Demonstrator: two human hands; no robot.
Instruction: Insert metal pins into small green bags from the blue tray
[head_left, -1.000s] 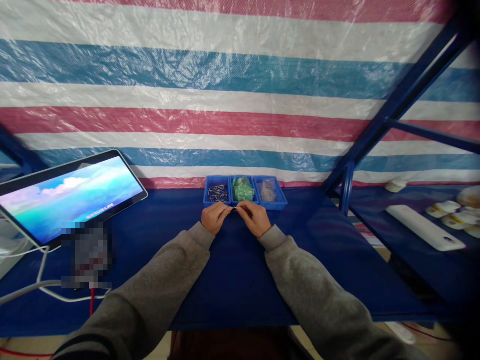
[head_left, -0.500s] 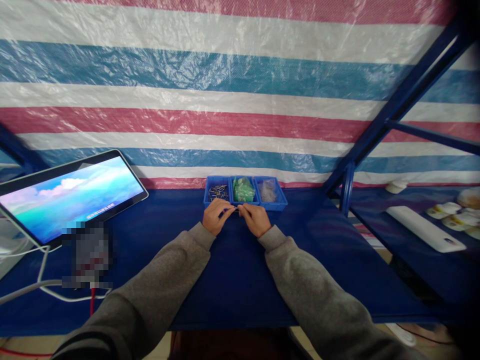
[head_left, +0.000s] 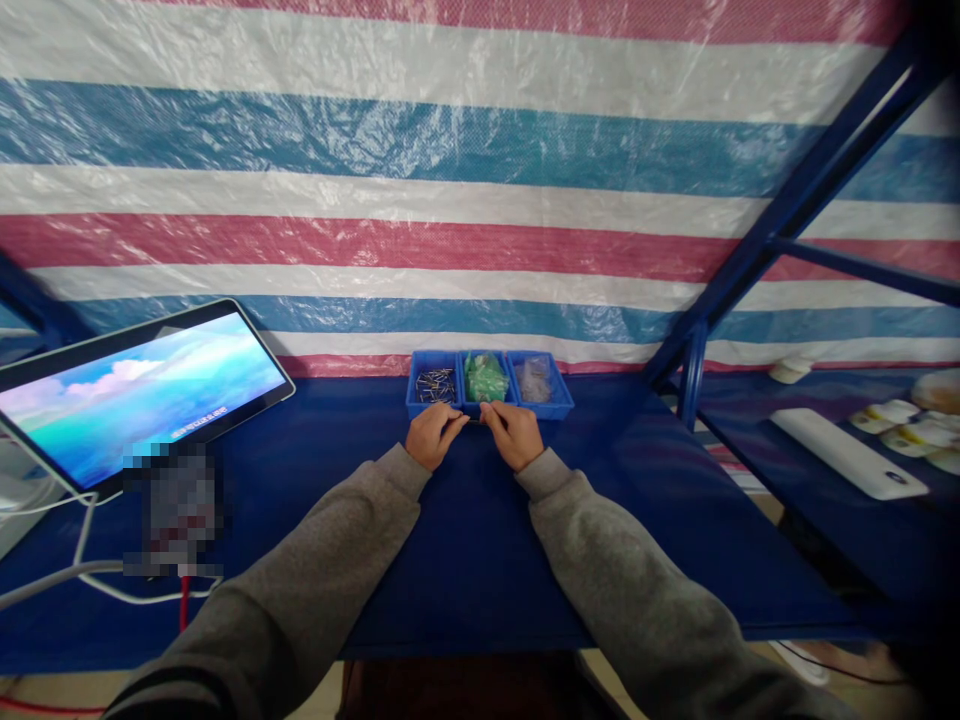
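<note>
My left hand (head_left: 433,436) and my right hand (head_left: 514,434) meet just in front of three joined blue bins. Each hand is closed in a pinch, thumb against forefinger. Between the fingertips runs a small thin dark piece (head_left: 473,419), screw-like but too small to name surely. In the left bin (head_left: 412,388) lie several loose metal screws or nails (head_left: 436,385). A crumpled green plastic bag (head_left: 486,380) fills the middle bin. Clear plastic, perhaps bags (head_left: 534,382), is in the right bin (head_left: 559,410).
A lit tablet-like screen (head_left: 150,385) leans at the left, with white cables (head_left: 94,570) and a blurred-out item near it. The blue table (head_left: 465,560) ends at a striped sheet (head_left: 480,245). To the right are a blue frame post (head_left: 694,375) and a white oblong device (head_left: 847,452).
Both hands keep their pinch at nearly the same place, with fingertips slightly shifted. The right fingertips sit a little higher. The bins have not moved on the table.
</note>
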